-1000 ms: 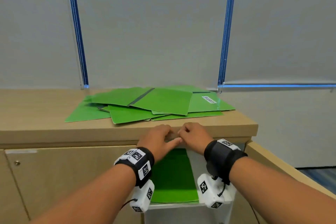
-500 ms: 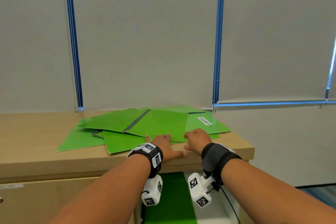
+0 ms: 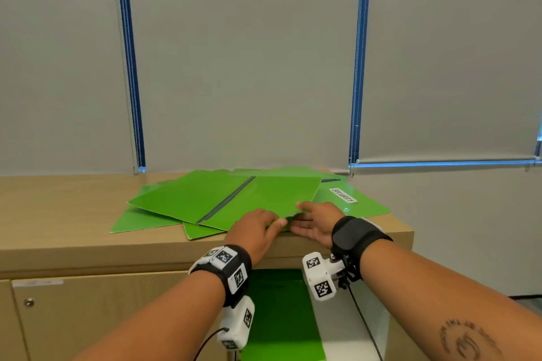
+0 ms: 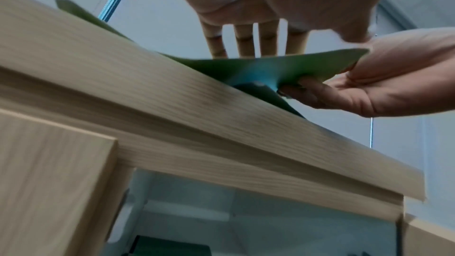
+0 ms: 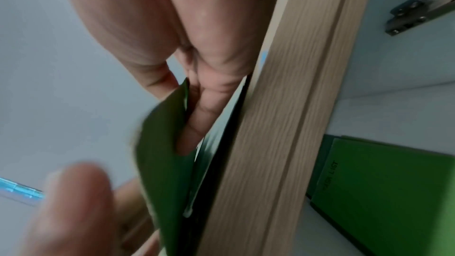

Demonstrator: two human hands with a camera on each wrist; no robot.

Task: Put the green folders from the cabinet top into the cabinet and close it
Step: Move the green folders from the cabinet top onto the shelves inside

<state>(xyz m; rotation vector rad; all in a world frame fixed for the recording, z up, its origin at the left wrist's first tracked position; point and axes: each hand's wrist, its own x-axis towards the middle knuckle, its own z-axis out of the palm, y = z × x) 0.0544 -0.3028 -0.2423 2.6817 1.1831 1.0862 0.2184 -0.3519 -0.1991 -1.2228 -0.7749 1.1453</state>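
Several green folders (image 3: pixel 363 205) lie fanned out on the wooden cabinet top (image 3: pixel 58 214). The top folder (image 3: pixel 234 199) has a grey spine. My right hand (image 3: pixel 305 217) pinches its near corner, thumb on top and fingers beneath, and that corner is lifted off the pile (image 4: pixel 270 65). My left hand (image 3: pixel 264 226) lies just left of it, its straight fingers (image 4: pixel 243 40) touching the folder's upper face. In the right wrist view the folder (image 5: pixel 162 143) bends around my right fingers (image 5: pixel 197 120). Another green folder (image 3: pixel 281 316) lies inside the open cabinet below.
A closed cabinet door (image 3: pixel 102 316) with a small lock is at the lower left. Grey roller blinds with blue cords (image 3: pixel 356 67) hang behind the cabinet. One folder carries a white label (image 3: pixel 342 195). A door hinge (image 5: pixel 406 17) shows inside the open compartment.
Both hands moved up from the cabinet's front edge onto the folders. The right hand has taken hold of the top folder's near corner and raised it.
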